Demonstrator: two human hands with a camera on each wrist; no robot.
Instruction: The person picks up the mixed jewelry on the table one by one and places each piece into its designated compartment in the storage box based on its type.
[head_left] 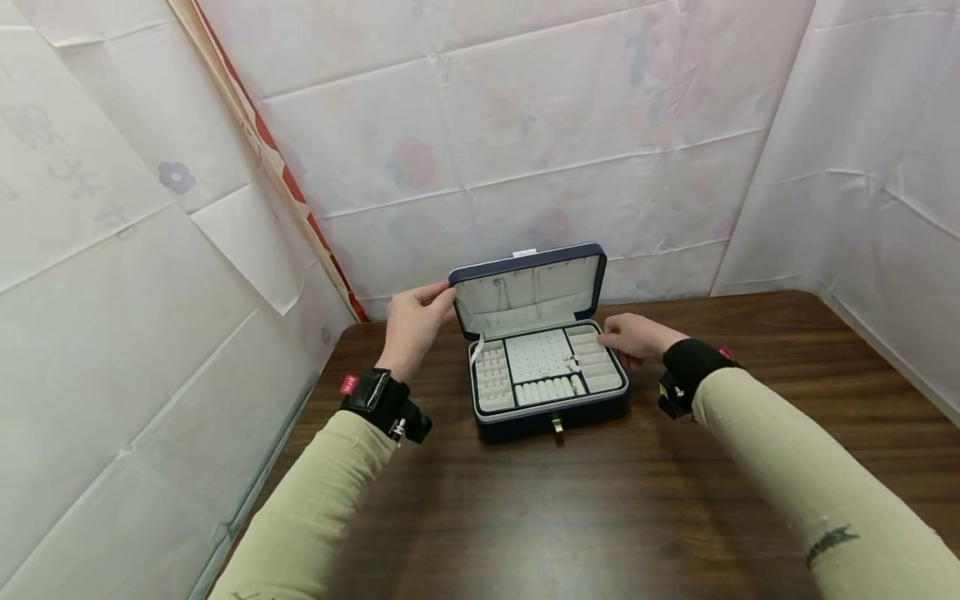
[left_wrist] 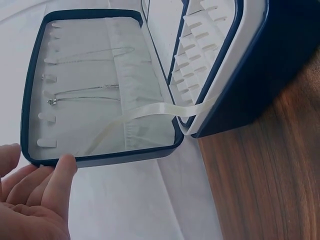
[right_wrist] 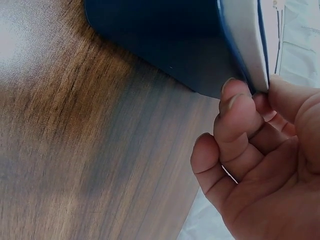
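White sheeting [head_left: 525,125] with faint flower prints walls in a dark wooden table [head_left: 600,500], one table with one thing on it: a navy jewellery box [head_left: 551,412] standing open near the far edge. Two arms in pale yellow-green sleeves [head_left: 315,517] reach forward, each with a black wrist strap. The left hand [head_left: 411,325] is raised, fingers and thumb pinching the left edge of the upright lid [head_left: 525,254]. The right hand [head_left: 633,337] lies low at the box's right rim, fingers curled against that edge and thumb over it, gripping it. Inside the lid two thin chain necklaces [left_wrist: 85,90] hang on the lining; a white ribbon [left_wrist: 160,110] ties lid to base. The base holds cream compartments, ring rolls and a studded panel.
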